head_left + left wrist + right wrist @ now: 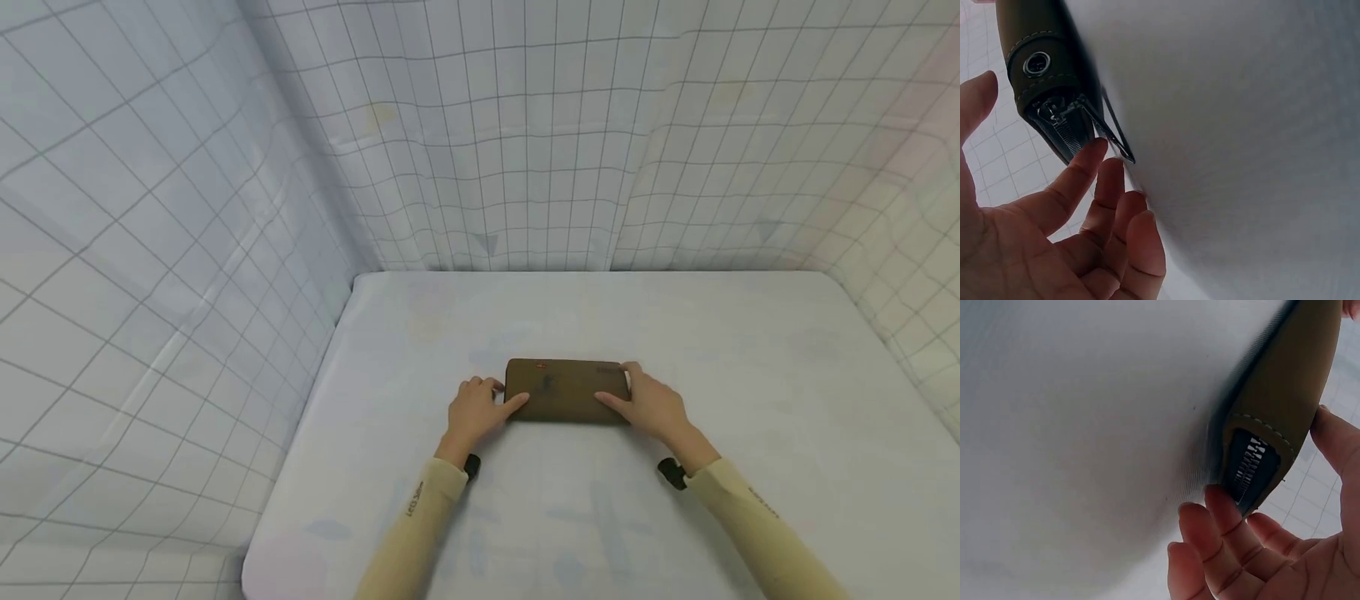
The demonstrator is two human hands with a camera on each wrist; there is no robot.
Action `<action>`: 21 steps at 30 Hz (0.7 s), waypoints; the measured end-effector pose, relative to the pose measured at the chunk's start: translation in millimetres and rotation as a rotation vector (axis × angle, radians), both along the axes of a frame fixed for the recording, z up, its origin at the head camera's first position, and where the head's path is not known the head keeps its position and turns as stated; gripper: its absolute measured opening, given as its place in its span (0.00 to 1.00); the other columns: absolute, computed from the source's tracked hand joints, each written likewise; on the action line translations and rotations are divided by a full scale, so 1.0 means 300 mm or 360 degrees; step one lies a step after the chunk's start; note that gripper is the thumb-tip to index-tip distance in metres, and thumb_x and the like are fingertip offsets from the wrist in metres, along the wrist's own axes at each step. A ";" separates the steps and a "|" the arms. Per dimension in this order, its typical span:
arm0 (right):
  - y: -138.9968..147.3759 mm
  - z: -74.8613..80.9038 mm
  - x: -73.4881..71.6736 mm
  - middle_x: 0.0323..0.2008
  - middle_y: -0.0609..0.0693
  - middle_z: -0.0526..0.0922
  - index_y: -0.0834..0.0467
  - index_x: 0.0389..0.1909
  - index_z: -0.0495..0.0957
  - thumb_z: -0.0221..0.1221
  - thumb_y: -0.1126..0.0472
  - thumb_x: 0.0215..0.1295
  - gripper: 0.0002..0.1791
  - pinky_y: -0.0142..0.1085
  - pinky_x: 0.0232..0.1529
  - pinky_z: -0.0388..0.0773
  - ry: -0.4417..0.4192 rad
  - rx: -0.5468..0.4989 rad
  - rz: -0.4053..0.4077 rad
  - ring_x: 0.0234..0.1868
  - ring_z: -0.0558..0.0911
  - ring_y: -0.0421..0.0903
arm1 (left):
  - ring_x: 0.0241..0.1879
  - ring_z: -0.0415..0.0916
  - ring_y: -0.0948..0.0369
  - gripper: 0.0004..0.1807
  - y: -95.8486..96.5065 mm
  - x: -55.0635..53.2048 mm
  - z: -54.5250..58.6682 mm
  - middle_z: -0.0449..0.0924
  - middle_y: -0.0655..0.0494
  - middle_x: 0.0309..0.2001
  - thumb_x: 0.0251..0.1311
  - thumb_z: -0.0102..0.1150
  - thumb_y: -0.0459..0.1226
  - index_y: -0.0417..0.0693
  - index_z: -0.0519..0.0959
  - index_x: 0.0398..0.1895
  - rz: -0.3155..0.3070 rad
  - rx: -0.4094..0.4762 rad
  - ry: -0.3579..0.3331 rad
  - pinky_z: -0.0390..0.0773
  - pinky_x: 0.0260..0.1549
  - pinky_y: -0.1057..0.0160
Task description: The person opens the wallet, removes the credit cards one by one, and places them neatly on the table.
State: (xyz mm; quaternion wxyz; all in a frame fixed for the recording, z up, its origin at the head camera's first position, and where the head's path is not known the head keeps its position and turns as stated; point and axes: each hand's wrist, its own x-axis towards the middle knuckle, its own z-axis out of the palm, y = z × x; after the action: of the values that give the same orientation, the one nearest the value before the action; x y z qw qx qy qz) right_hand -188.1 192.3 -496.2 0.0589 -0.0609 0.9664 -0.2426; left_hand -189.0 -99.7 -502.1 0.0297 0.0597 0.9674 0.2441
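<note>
An olive-brown zip wallet (pixel 566 392) lies flat on the white table, its long side running left to right. At its left end is my left hand (pixel 474 410). The thumb reaches over the near left corner in the head view, and in the left wrist view the index fingertip is right at the metal zip pull (pixel 1107 131), below a round eyelet (pixel 1037 64). My right hand (pixel 655 404) holds the right end, thumb on the top face and fingers round the end. Zip teeth (pixel 1249 464) show there in the right wrist view.
The white-covered table (pixel 420 333) spreads out around the wallet. White grid-patterned curtains (pixel 517 142) hang behind it and on both sides. Both forearms wear pale yellow sleeves (pixel 420 517), with a dark band (pixel 672 473) at each wrist.
</note>
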 end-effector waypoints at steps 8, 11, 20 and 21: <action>0.017 -0.018 -0.012 0.41 0.61 0.79 0.69 0.64 0.59 0.54 0.25 0.53 0.56 0.42 0.29 0.74 -0.0196 -0.0143 -0.0090 0.33 0.79 0.52 | 0.36 0.68 0.56 0.34 0.001 -0.005 -0.018 0.73 0.54 0.34 0.55 0.55 0.65 0.44 0.82 0.45 -0.0013 0.0000 0.0026 0.73 0.32 0.57; 0.031 -0.019 -0.019 0.44 0.62 0.79 0.69 0.63 0.61 0.56 0.25 0.50 0.57 0.44 0.33 0.75 -0.0264 -0.0165 -0.0082 0.38 0.79 0.54 | 0.37 0.68 0.56 0.33 0.002 -0.006 -0.020 0.73 0.55 0.34 0.55 0.57 0.64 0.44 0.82 0.45 -0.0014 0.0015 0.0024 0.73 0.32 0.57; 0.032 -0.017 -0.019 0.39 0.57 0.78 0.70 0.63 0.59 0.63 0.30 0.49 0.55 0.41 0.30 0.73 -0.0341 -0.0256 -0.0033 0.32 0.76 0.49 | 0.42 0.71 0.53 0.31 -0.012 -0.004 -0.026 0.77 0.52 0.38 0.54 0.63 0.58 0.41 0.81 0.47 -0.0008 0.0184 -0.0018 0.74 0.39 0.53; 0.031 -0.017 -0.018 0.39 0.57 0.78 0.70 0.63 0.59 0.63 0.30 0.49 0.55 0.41 0.30 0.73 -0.0340 -0.0258 -0.0037 0.32 0.76 0.49 | 0.42 0.71 0.52 0.30 -0.013 -0.004 -0.026 0.77 0.52 0.38 0.54 0.63 0.58 0.41 0.81 0.47 -0.0012 0.0197 -0.0020 0.74 0.39 0.53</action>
State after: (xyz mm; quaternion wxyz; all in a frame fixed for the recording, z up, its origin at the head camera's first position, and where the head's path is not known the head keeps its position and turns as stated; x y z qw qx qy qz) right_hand -193.6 201.7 -501.4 0.1534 -0.0279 0.9326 -0.3255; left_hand -190.3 -103.6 -509.8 0.0330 0.0636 0.9500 0.3038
